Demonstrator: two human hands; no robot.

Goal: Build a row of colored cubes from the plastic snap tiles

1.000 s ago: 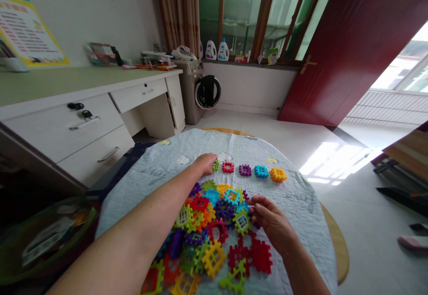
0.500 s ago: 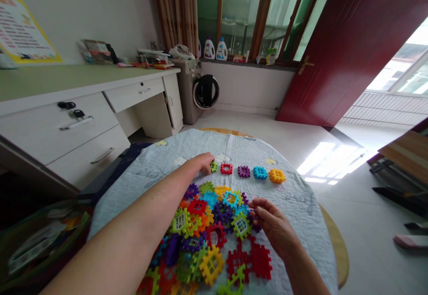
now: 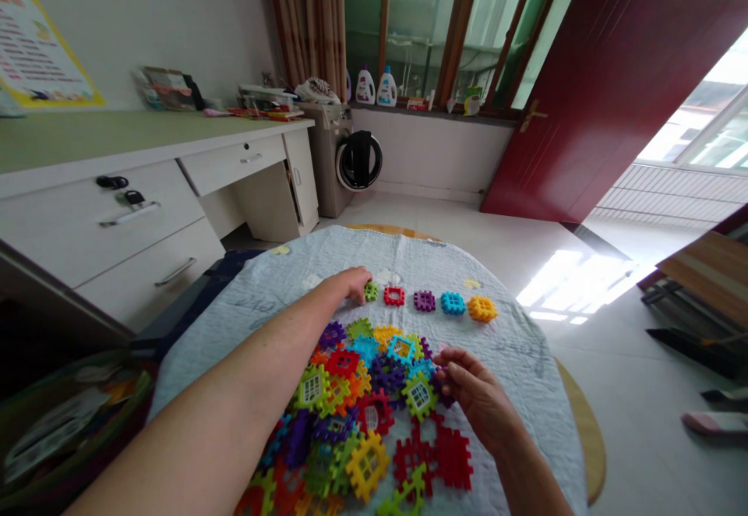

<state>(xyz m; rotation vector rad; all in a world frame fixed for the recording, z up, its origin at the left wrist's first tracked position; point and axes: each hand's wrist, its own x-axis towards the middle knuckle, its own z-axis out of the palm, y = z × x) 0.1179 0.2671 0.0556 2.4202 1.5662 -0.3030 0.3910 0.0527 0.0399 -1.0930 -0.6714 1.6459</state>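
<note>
My left hand (image 3: 354, 284) reaches to the far side of the table, its fingers closed on a small green building block (image 3: 371, 291) at the left end of a row. Along that row sit a red block (image 3: 393, 296), a purple block (image 3: 424, 301), a blue block (image 3: 453, 303) and a yellow block (image 3: 482, 309). At the right edge of a heap of mixed, notched plastic blocks (image 3: 342, 403), my right hand (image 3: 471, 387) is curled with thumb and fingertips at a dark purple block (image 3: 444, 393). The fingers partly hide that block.
A pale blue quilted cloth (image 3: 514, 376) covers the round table. Red blocks (image 3: 453, 457) lie at the heap's near right. To the left stand a basket (image 3: 75, 422) and a white desk (image 3: 234, 150); a washing machine (image 3: 330, 157) and a red door (image 3: 561, 95) are behind.
The view has shifted slightly. Both hands stay where they were, the left at the green block and the right at the heap's edge.
</note>
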